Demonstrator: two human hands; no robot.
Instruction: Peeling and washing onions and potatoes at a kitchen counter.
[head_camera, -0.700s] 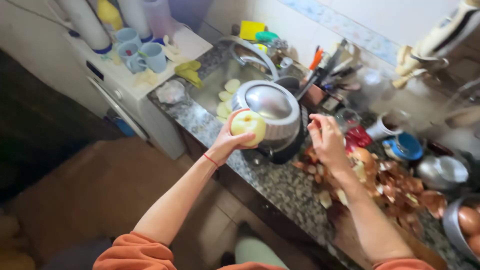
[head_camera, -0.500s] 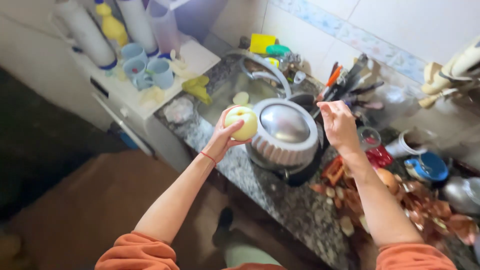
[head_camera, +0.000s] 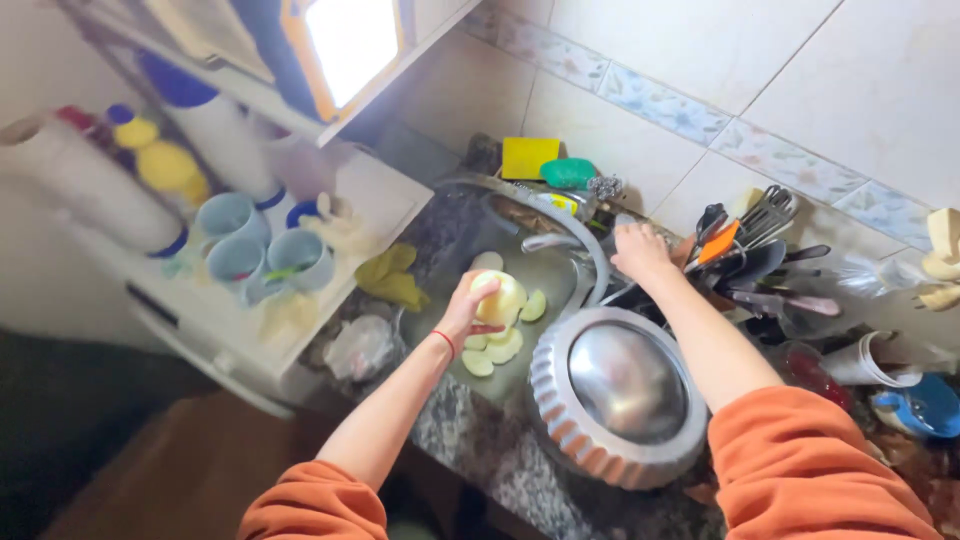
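While we lean over the sink (head_camera: 455, 225), our left hand (head_camera: 465, 310) reaches out with its fingers wrapped tight around a peeled pale yellow apple (head_camera: 500, 298), holding it above the basin. Our right hand (head_camera: 640, 250) stretches to the back of the sink by the tap (head_camera: 560, 242); its fingers curl down, but we cannot tell what they press on. Pale slices (head_camera: 495, 350) lie in the sink under the apple. An upside-down metal pan (head_camera: 620, 395) sits on the counter between our arms. A rack of dark utensils (head_camera: 745, 250) stands just beside the right hand.
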